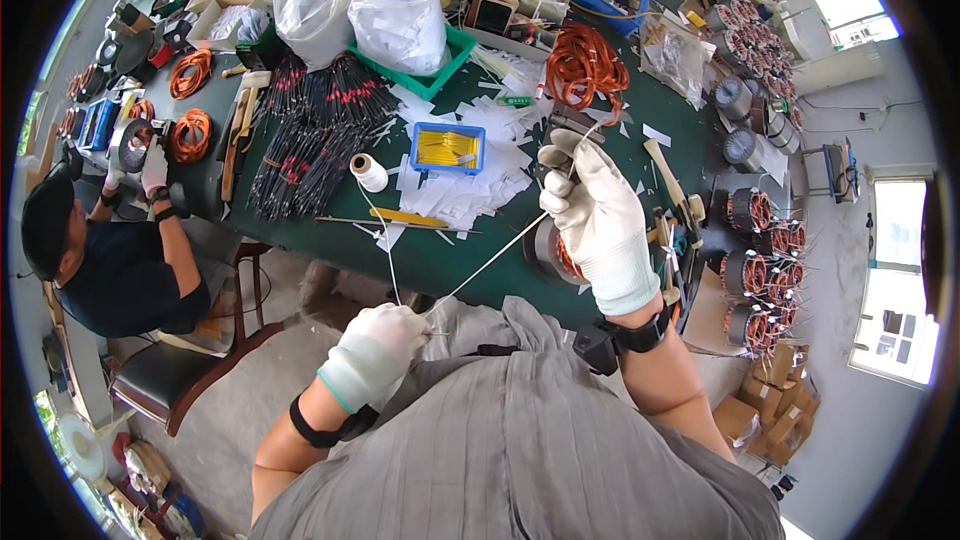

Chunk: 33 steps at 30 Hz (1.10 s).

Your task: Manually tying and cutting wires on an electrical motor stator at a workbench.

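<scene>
My left hand (375, 355), in a white glove, is closed on a white cord (500, 252) in front of my waist. Taut, the cord slants up to my right hand (602, 220), also gloved and raised over the table edge, its fingers closed on the cord. A thin, light strand shows above these fingertips; its kind is unclear. From my left hand another length runs up to a white thread spool (369, 173) standing on the table. Partly hidden behind my right hand is a stator (547, 252) with copper windings.
The green table (480, 265) holds a blue tray (449, 148) of yellow strips, scattered white paper slips, black sleeved leads (315, 130), and a copper wire coil (588, 65). A mallet (672, 175) lies at right, near several wound stators (750, 270). A co-worker (125, 250) handles a stator at left.
</scene>
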{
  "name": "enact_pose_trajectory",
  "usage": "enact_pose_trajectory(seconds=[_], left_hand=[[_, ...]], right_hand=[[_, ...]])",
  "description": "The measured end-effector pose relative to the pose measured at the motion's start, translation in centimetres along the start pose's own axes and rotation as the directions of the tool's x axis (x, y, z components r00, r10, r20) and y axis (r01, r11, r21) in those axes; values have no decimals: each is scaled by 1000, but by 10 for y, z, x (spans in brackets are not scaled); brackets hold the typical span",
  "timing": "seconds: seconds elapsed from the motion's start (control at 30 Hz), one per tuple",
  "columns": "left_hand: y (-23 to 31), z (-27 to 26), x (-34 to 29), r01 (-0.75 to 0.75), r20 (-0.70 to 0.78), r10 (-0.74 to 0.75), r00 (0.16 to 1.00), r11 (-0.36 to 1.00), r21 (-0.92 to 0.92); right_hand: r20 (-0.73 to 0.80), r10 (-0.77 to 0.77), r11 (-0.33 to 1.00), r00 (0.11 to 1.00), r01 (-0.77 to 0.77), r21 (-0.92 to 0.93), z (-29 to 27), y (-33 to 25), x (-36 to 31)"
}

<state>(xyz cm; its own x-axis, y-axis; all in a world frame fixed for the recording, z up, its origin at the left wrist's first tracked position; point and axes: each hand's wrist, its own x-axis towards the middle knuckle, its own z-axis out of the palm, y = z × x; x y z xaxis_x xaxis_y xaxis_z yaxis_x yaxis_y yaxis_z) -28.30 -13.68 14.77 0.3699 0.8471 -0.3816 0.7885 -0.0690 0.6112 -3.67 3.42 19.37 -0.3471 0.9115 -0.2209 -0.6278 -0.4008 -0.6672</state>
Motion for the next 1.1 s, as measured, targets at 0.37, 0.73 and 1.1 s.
enact_pose_trajectory(seconds=[0.37,0.73,1.1], left_hand=[[32,-46,13,-203,-548,148,824,978,-41],[55,-60,32,-337,-785,-140,603,847,-410],[68,-65,11,-240,-449,-317,835,526,-816]], right_hand=[[-83,98,729,992,-128,-673,48,11,-33],[332,-14,284,943,323,-903,69,32,-48],[225,-189,569,956,294,-768,66,34,-49]])
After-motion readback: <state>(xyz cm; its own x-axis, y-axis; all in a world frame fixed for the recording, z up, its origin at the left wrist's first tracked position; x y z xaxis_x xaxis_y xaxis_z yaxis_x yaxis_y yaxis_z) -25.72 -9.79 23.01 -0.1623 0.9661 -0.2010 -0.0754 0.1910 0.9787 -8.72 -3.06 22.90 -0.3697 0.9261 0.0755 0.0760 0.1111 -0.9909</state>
